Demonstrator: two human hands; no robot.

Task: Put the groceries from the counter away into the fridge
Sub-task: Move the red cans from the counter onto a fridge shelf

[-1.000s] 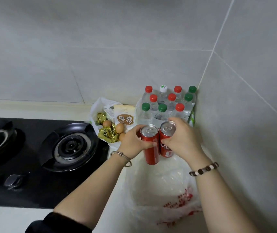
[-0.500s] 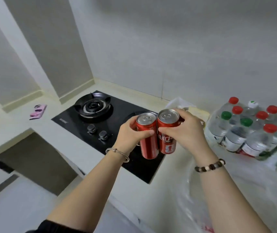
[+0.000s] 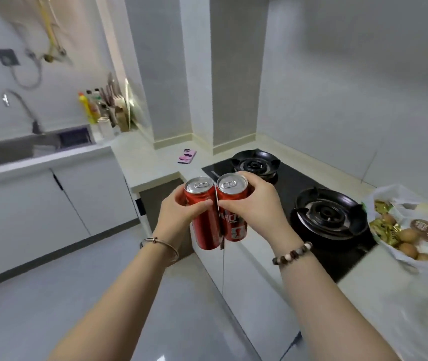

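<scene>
I hold two red soda cans upright side by side in front of me, over the floor beside the counter edge. My left hand [image 3: 181,217] grips the left can [image 3: 203,225] around its upper body. The right can [image 3: 233,217] sits in my right hand [image 3: 259,212], fingers wrapped over its far side. Both cans are unopened, with silver tops. At the right edge, on the counter, lies a white plastic bag [image 3: 389,204] holding eggs [image 3: 408,235], gold-wrapped items and a carton. No fridge is in view.
A black two-burner gas hob [image 3: 324,217] is set in the counter right of my hands. A pink phone [image 3: 187,156] lies on the counter corner. A sink [image 3: 12,152] with a tap and several bottles [image 3: 90,108] stands at the left. Grey floor spreads below.
I lifted both cans off the counter and turned left. The water bottle pack has left the view; the sink, cabinets and floor have come in.
</scene>
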